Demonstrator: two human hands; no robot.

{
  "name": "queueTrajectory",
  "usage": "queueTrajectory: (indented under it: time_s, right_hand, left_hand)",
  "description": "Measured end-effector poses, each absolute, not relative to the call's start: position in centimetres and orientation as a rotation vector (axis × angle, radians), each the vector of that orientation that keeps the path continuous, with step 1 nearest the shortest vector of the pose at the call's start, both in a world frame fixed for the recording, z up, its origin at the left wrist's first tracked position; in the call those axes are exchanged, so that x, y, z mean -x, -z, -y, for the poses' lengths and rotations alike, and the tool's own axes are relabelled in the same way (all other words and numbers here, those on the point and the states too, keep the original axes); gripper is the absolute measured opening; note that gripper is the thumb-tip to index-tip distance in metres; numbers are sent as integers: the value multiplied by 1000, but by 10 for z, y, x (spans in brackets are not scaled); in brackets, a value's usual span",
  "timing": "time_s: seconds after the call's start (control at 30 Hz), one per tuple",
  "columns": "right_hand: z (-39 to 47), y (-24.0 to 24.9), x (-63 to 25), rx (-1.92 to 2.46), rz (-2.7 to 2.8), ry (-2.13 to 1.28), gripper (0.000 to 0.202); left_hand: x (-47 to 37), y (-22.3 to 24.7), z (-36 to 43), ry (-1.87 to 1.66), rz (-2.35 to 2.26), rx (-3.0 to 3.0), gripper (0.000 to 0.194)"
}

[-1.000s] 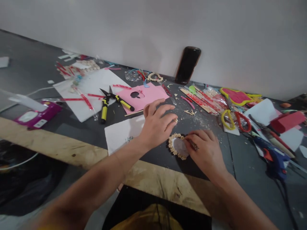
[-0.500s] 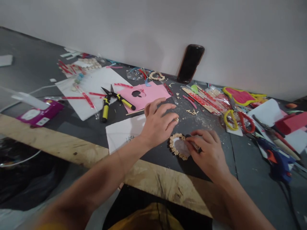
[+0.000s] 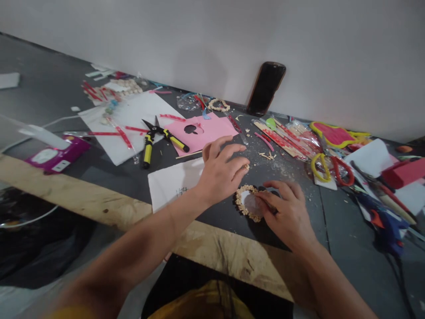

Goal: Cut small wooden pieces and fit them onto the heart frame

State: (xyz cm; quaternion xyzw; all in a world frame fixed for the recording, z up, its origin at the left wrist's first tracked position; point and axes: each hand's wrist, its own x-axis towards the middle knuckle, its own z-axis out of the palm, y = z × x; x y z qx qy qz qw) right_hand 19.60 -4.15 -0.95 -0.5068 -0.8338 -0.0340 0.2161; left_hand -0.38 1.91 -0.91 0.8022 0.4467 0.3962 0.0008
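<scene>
A small round craft piece (image 3: 247, 201), its light centre ringed with little pale wooden bits, lies on the dark tabletop near the front edge. My right hand (image 3: 287, 210) covers its right side, with thumb and forefinger pinched together at its rim. Whether a loose bit sits between those fingertips is hidden. Above and to the left, my left hand (image 3: 222, 170) hovers with thumb and forefinger closed on a tiny wooden bit (image 3: 246, 167), its other fingers loosely curled. A white paper sheet (image 3: 169, 181) with handwriting is partly under my left forearm.
Yellow-black pliers (image 3: 148, 150) and pink paper (image 3: 209, 126) lie to the left, beyond a purple power strip (image 3: 58, 155). A phone (image 3: 266, 88) leans on the wall. Scissors (image 3: 341, 170), wooden sticks (image 3: 282, 139) and a blue glue gun (image 3: 387, 226) are at right.
The view has shifted slightly. Both hands keep nearly the same places and grips; my right fingertips have moved a little over the round piece's rim.
</scene>
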Motion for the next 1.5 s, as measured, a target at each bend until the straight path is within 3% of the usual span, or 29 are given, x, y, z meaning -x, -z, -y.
queueTrajectory:
  time_s: [1.03,1.3,1.5]
  right_hand:
    - [43,8,-202,1399,2268,57,18]
    - [55,-17,-223,1489,2038,195,15]
    - [109,-12,-237,1593,1952,116,15]
  left_hand:
    - [3,9,-18,-1177,-1372,-2472,10]
    - [0,-5,-9,-768,-1053,-2428,9]
    - [-14,-12,21,-689,-866,-2533,11]
